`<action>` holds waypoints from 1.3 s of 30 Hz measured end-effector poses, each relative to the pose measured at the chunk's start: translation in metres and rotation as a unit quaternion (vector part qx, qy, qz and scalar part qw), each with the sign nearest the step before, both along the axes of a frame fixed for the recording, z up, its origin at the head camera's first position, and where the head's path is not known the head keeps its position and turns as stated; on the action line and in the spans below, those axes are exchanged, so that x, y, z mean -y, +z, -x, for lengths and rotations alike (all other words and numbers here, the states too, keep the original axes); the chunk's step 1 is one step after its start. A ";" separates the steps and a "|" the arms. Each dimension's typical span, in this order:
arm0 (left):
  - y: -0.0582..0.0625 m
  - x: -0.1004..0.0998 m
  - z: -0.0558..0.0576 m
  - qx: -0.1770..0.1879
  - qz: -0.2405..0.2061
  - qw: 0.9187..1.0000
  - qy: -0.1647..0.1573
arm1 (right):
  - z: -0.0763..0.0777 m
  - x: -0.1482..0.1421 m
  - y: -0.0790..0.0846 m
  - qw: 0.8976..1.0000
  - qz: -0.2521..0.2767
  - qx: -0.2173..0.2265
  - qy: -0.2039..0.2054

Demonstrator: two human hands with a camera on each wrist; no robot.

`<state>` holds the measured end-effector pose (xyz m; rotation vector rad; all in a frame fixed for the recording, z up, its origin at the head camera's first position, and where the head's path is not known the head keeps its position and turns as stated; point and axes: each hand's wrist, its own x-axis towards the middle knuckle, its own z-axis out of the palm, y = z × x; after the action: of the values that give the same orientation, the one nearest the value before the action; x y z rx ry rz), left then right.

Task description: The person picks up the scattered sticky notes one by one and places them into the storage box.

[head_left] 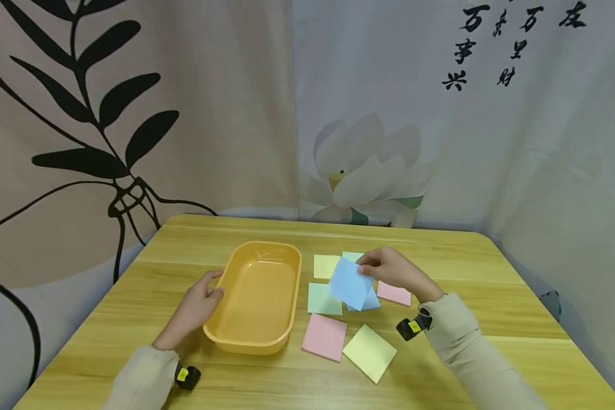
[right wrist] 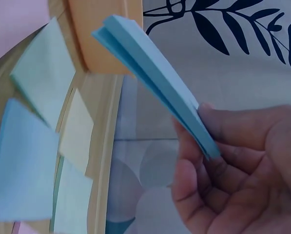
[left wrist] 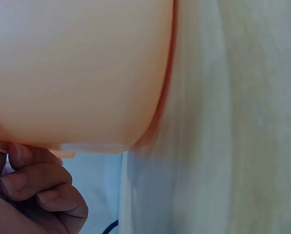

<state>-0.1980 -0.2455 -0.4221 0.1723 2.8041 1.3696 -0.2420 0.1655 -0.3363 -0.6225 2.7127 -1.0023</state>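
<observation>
My right hand (head_left: 393, 269) pinches a blue sticky-note pad (head_left: 349, 283) by one corner between thumb and fingers. In the right wrist view this pad (right wrist: 150, 78) is seen edge-on as a thick stack, held up above the others. Under it in the head view, another blue pad (head_left: 371, 300) lies partly covered. My left hand (head_left: 201, 300) grips the left rim of a yellow plastic tray (head_left: 258, 296), which holds nothing. The left wrist view shows curled fingers (left wrist: 43, 180) at the edge of the tray's outer wall (left wrist: 82, 73).
Around the held pad lie a small yellow pad (head_left: 326, 266), a green pad (head_left: 325, 299), a partly hidden green pad (head_left: 352, 256) and a small pink pad (head_left: 396, 294). Nearer are a larger pink pad (head_left: 324, 337) and yellow pad (head_left: 370, 353). Curtains (head_left: 225, 114) hang behind the wooden table (head_left: 466, 273).
</observation>
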 end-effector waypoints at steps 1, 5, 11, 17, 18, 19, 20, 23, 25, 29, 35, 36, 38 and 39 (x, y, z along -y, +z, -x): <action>0.000 0.000 0.000 -0.002 0.003 1.000 0.002 | 0.002 0.004 0.000 1.000 0.001 -0.002 -0.002; 0.001 0.000 -0.001 -0.006 0.014 1.000 0.006 | 0.012 0.021 0.000 1.000 0.010 0.002 -0.013; 0.001 -0.001 0.000 -0.007 0.011 1.000 0.015 | 0.027 0.053 0.000 0.999 0.031 0.025 -0.016; 0.000 0.000 0.000 0.002 0.007 1.000 0.023 | 0.041 0.088 -0.001 0.999 0.036 0.027 0.003; 0.000 -0.001 0.000 0.003 0.006 1.000 0.024 | 0.042 0.093 -0.001 0.999 0.036 0.030 0.004; 0.000 -0.001 0.000 0.004 0.006 1.000 0.024 | 0.043 0.098 -0.002 0.999 0.037 0.033 0.005; 0.000 -0.001 0.000 0.003 0.005 1.000 0.024 | 0.044 0.102 -0.002 0.999 0.039 0.036 0.007; -0.001 -0.001 0.000 0.002 0.006 1.000 0.020 | 0.047 0.114 -0.002 0.998 0.041 0.037 0.017; -0.002 -0.001 0.001 0.001 0.007 1.000 0.018 | 0.049 0.121 -0.003 0.999 0.034 0.030 0.021; -0.003 -0.002 0.001 -0.002 0.008 1.000 0.015 | 0.051 0.136 -0.003 0.999 0.020 0.016 0.037; -0.002 -0.002 0.001 -0.004 0.002 1.000 0.015 | 0.048 0.158 -0.005 0.996 0.004 0.029 0.080; -0.001 -0.002 0.001 -0.005 0.001 1.000 0.015 | 0.047 0.162 -0.006 0.995 0.001 0.034 0.089; 0.000 -0.002 0.000 -0.007 0.002 1.000 0.015 | 0.044 0.171 -0.008 0.993 -0.021 0.034 0.109; 0.000 -0.001 0.000 -0.008 0.003 1.000 0.015 | 0.043 0.175 -0.009 0.992 -0.033 0.033 0.115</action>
<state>-0.1980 -0.2441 -0.4220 0.1416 2.8349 1.3726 -0.2850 -0.0099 -0.3448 -0.8501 2.5348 -0.8564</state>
